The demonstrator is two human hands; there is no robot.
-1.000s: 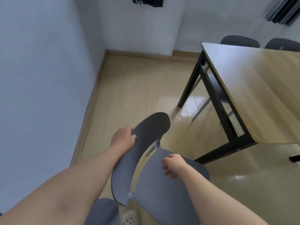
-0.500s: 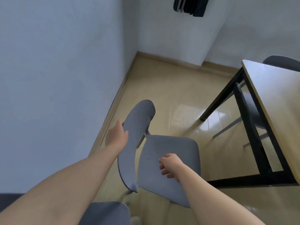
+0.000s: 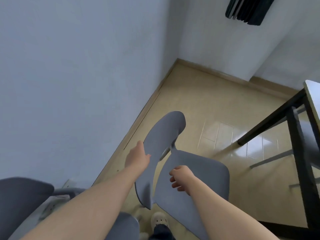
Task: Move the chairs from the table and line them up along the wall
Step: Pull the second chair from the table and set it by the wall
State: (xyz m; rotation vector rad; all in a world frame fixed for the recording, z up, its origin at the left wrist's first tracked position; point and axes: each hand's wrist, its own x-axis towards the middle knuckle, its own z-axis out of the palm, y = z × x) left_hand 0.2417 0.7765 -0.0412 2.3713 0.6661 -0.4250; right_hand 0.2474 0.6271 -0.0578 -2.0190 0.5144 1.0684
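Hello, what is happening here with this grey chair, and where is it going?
A person is holding a grey chair with both bare hands. The left hand grips the edge of the backrest and the right hand grips the near edge of the seat. The chair is beside the wall, with its backrest toward the baseboard. Another grey chair already stands by the same wall at lower left. The table is off to the right, with at least one more chair under it.

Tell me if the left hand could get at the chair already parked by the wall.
Probably not as things stand: the left hand is clamped on the backrest of the carried chair. The parked chair sits close by its forearm, nothing between.
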